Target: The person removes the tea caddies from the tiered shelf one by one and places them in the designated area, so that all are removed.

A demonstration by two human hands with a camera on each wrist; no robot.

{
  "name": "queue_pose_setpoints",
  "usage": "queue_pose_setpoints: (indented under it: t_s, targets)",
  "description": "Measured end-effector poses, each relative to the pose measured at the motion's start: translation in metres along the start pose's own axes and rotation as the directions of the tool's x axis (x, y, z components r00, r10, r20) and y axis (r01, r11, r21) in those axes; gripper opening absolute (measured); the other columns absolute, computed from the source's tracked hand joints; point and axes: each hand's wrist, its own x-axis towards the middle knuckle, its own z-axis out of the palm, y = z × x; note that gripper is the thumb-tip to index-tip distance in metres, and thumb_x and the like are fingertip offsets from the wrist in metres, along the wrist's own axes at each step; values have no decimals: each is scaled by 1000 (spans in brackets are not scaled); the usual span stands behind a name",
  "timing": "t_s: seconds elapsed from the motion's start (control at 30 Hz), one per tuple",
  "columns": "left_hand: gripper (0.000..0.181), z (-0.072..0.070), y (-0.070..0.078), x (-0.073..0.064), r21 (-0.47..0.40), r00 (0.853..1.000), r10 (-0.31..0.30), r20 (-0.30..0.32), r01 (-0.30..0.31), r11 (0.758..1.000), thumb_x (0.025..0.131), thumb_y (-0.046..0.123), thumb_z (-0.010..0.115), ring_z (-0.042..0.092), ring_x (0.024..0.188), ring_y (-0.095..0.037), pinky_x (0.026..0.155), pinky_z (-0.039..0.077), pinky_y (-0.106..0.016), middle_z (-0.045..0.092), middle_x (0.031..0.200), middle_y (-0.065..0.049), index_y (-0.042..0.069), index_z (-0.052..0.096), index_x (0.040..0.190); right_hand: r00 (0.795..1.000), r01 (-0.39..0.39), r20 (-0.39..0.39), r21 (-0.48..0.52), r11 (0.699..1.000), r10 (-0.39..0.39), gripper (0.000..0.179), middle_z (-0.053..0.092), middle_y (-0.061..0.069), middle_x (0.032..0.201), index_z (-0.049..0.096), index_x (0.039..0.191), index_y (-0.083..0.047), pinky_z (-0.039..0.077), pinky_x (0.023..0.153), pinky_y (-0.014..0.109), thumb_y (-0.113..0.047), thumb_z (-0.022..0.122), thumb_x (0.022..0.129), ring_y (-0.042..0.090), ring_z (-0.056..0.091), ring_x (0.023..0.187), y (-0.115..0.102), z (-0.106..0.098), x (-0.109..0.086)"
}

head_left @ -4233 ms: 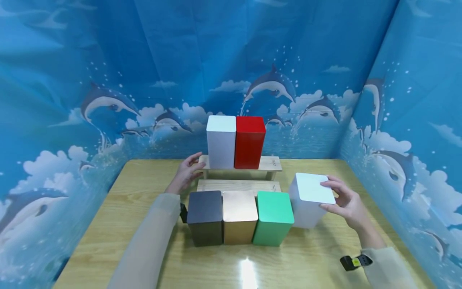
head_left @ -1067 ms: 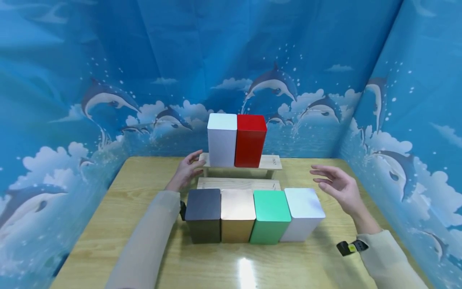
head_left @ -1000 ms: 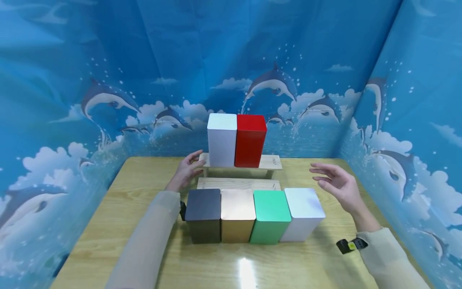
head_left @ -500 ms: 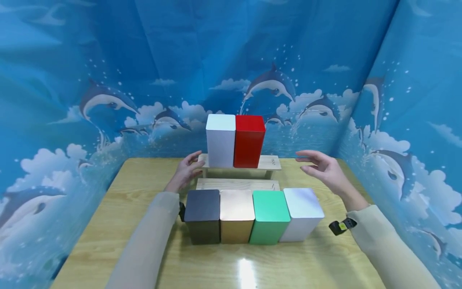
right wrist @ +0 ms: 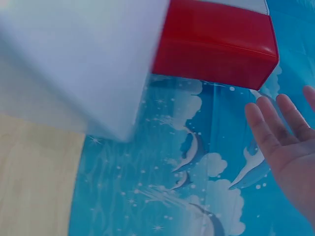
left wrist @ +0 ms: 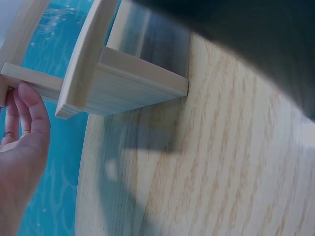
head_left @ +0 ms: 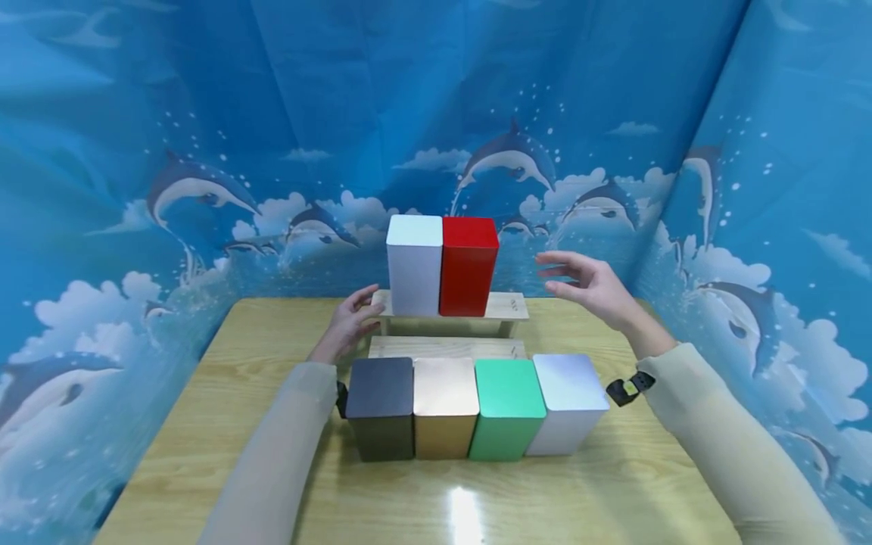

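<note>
In the head view, my left hand (head_left: 346,324) holds the left end of a pale wooden stand (head_left: 515,304), fingers and thumb at the upper shelf's end. In the left wrist view, fingertips touch a crosspiece of the stand (left wrist: 142,81). My right hand (head_left: 582,284) hovers to the right of a red box (head_left: 468,269), fingers apart and holding nothing. A white box (head_left: 415,272) stands upright against the red one on the shelf. Close up in the right wrist view, the red box (right wrist: 216,44) lies beyond the fingertips (right wrist: 254,114).
A dark grey box (head_left: 380,409), a gold box (head_left: 446,409), a green box (head_left: 507,409) and a second white box (head_left: 568,401) stand side by side on the wooden table (head_left: 225,454). They stand in front of the lower step (head_left: 446,347). A dolphin-print backdrop (head_left: 327,136) encloses the table.
My right hand released the second white box, which now stands beside the green one. Since then the hand has risen and moved leftward, closer to the red box. The left hand has stayed put.
</note>
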Motion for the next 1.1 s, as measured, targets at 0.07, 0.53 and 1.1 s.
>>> queue_pose_setpoints:
  t_s: [0.07,0.53,1.1]
  targets:
    - [61,0,0,-1,2,1000,4,10,-4,1000,89,16,65,49,106,-20,92,46,-41,38,129,-10,15,37,143,1000,-9,5,-23,1000,9,47,45,12,136,46,136,-5,50,85,26,-17,59,92,27,49,118,-5,-2,5]
    - [62,-3,-1,0,-15,999,-1,34,2,1000,88,17,66,49,107,-22,96,43,-43,37,132,-10,15,37,143,993,-117,12,-131,985,120,56,45,3,138,46,137,-18,47,89,47,-35,65,87,24,48,117,-11,-2,53]
    - [61,0,-1,-1,-9,1000,6,14,-6,1000,88,16,66,49,106,-20,95,44,-43,36,134,-9,14,38,142,976,-215,4,-128,968,217,66,37,5,143,41,140,-18,44,93,51,-33,71,83,27,39,125,4,9,92]
